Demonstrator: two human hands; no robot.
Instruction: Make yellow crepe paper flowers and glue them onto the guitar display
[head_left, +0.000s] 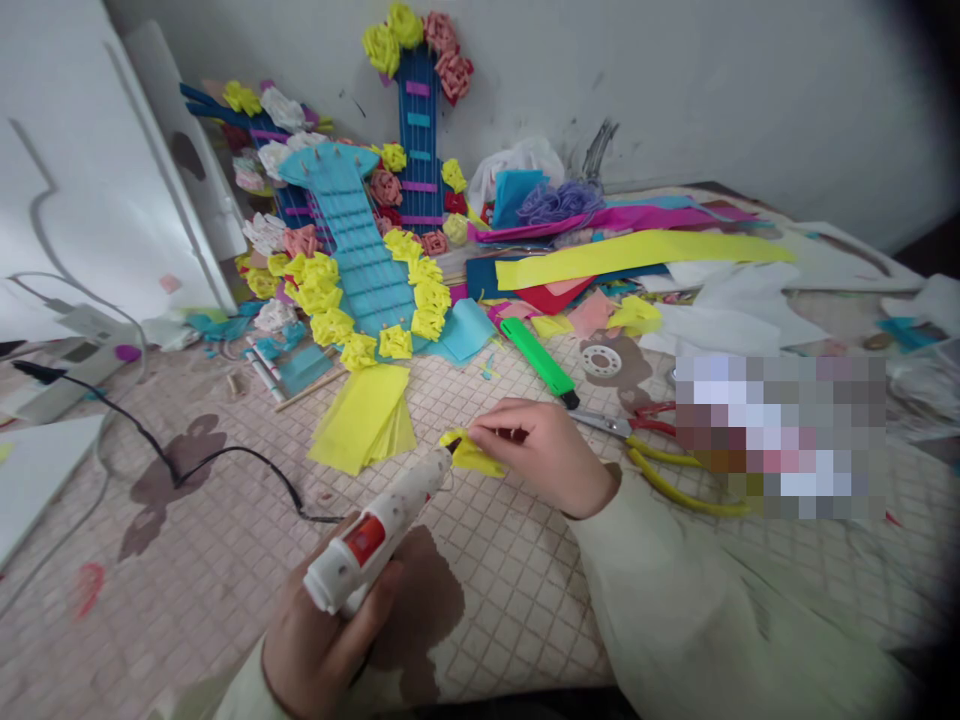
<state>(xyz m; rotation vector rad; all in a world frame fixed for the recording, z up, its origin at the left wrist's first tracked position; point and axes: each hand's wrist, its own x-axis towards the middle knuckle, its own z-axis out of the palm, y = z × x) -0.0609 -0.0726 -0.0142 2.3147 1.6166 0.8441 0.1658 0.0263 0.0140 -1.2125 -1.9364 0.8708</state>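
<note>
My left hand (330, 620) is wrapped round a white glue gun (382, 520) with a red window in its side. The gun's dark nozzle touches or nearly touches a small folded piece of yellow paper (480, 461). My right hand (544, 450) pinches that yellow piece at its upper edge. Left of it lies a fanned stack of yellow paper sheets (362, 420). A light blue cut-out (360, 240) edged with yellow paper flowers leans behind the stack.
A green cutter (536, 358), a white ring (601, 360) and yellow-handled pliers (675, 490) lie near my right hand. Black cable (251, 455) crosses the left side. Long paper strips (645, 257) and a dark blue flowered piece (420, 140) are at the back.
</note>
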